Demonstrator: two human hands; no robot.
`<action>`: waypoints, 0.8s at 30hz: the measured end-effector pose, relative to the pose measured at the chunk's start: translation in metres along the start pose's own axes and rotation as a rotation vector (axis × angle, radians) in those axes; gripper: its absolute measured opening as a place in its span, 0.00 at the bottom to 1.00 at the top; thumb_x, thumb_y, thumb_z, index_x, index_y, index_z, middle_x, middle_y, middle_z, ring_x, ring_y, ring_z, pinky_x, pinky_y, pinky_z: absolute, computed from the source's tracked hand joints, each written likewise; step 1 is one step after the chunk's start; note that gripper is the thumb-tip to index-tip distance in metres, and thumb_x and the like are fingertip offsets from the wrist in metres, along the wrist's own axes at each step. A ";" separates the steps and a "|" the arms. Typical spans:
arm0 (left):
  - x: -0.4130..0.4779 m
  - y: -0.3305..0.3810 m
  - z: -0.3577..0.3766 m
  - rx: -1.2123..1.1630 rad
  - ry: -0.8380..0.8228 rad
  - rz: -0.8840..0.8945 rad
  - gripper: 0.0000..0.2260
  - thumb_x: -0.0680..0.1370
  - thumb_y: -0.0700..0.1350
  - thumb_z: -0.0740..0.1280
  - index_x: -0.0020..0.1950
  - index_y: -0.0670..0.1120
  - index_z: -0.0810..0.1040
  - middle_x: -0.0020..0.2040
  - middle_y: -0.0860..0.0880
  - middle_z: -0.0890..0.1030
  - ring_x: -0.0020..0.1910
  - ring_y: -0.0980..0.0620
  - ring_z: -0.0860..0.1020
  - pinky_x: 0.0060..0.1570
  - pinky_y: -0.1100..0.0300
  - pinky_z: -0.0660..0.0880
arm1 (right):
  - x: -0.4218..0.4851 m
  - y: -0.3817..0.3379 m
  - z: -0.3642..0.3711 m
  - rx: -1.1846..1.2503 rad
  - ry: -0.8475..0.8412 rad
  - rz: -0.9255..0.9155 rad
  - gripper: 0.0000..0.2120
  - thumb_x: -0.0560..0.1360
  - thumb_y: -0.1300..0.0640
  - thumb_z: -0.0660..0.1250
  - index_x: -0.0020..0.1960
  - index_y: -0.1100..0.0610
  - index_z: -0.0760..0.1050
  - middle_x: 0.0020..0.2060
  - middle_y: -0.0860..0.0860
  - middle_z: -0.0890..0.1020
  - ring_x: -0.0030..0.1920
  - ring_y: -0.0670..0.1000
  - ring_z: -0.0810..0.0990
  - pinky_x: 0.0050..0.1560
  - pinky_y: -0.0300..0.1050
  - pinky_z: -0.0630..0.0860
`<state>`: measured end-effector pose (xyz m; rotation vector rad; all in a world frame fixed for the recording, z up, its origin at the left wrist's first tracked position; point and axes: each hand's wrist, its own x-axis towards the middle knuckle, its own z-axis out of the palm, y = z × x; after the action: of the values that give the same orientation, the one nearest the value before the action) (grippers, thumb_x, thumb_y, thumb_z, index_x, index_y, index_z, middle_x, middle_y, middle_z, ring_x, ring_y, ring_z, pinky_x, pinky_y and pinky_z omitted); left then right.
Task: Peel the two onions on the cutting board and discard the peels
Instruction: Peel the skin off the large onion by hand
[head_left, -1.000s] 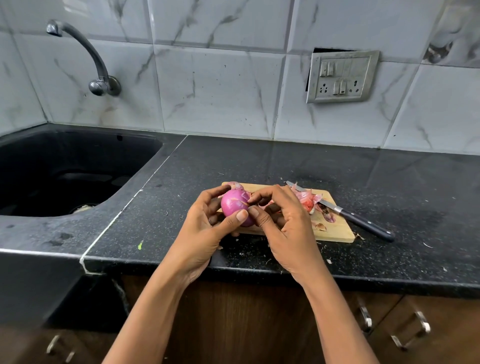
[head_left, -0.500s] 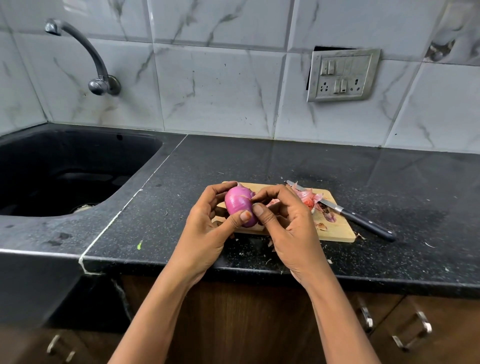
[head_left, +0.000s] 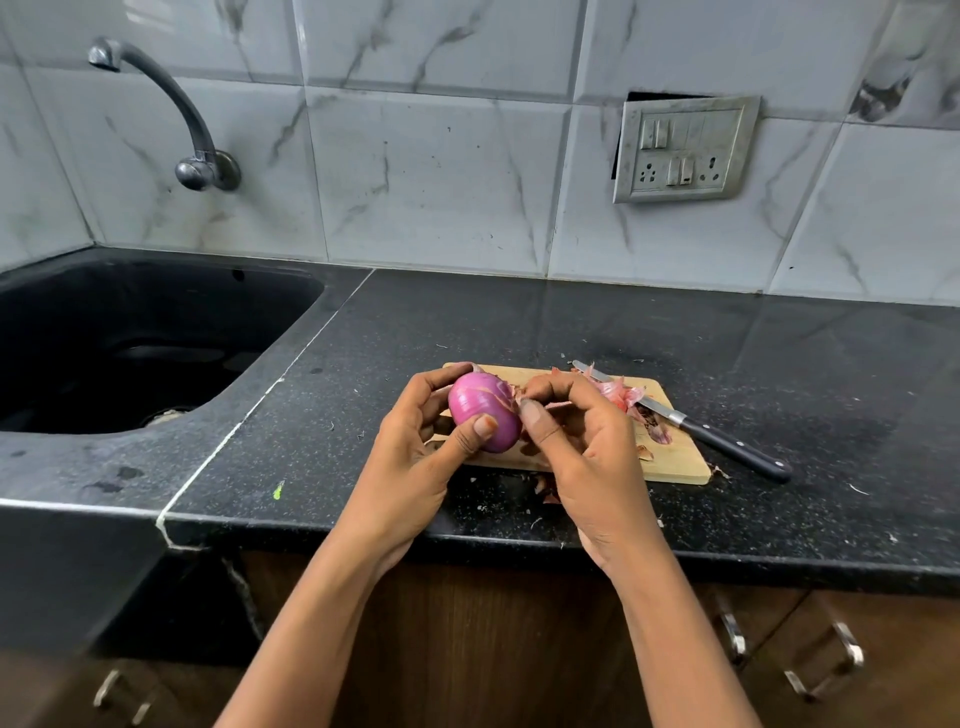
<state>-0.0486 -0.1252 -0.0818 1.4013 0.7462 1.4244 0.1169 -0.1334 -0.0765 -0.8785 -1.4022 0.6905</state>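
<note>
My left hand (head_left: 415, 457) grips a purple onion (head_left: 480, 408) just above the left end of the wooden cutting board (head_left: 675, 460), thumb across its front. My right hand (head_left: 587, 452) pinches a thin strip of skin at the onion's right end between thumb and forefinger. A heap of pink peels (head_left: 621, 392) lies on the far side of the board, partly hidden behind my right hand. I cannot see a second onion.
A black-handled knife (head_left: 727, 444) lies slanted across the board's right end, its handle on the black counter (head_left: 519, 322). The dark sink (head_left: 130, 338) with a wall tap (head_left: 171, 104) is at the left. Peel scraps dot the counter's front edge.
The onion has been turned in my left hand so its length lies across. My right thumb and forefinger have shifted to its right end and pinch a skin strip.
</note>
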 end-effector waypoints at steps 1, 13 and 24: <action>0.000 0.001 0.000 -0.029 -0.004 -0.011 0.23 0.75 0.41 0.71 0.69 0.44 0.74 0.61 0.46 0.83 0.61 0.50 0.82 0.55 0.61 0.80 | 0.000 0.000 0.000 0.052 0.029 0.025 0.04 0.78 0.62 0.70 0.51 0.55 0.81 0.48 0.50 0.84 0.51 0.53 0.83 0.53 0.56 0.81; 0.002 0.001 -0.005 -0.155 -0.086 -0.115 0.17 0.84 0.42 0.60 0.73 0.44 0.72 0.67 0.43 0.80 0.68 0.45 0.78 0.67 0.52 0.75 | 0.000 0.001 0.000 0.072 0.005 0.050 0.15 0.77 0.64 0.72 0.62 0.52 0.82 0.51 0.53 0.85 0.55 0.48 0.83 0.60 0.52 0.80; 0.000 0.006 0.000 -0.047 -0.017 -0.083 0.20 0.77 0.48 0.68 0.67 0.43 0.74 0.53 0.46 0.86 0.45 0.48 0.83 0.46 0.59 0.82 | 0.001 0.002 -0.001 0.154 -0.089 0.140 0.17 0.76 0.58 0.72 0.65 0.52 0.81 0.58 0.51 0.85 0.61 0.55 0.83 0.63 0.63 0.78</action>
<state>-0.0499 -0.1271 -0.0766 1.3295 0.7473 1.3559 0.1183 -0.1317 -0.0777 -0.8385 -1.3549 0.9417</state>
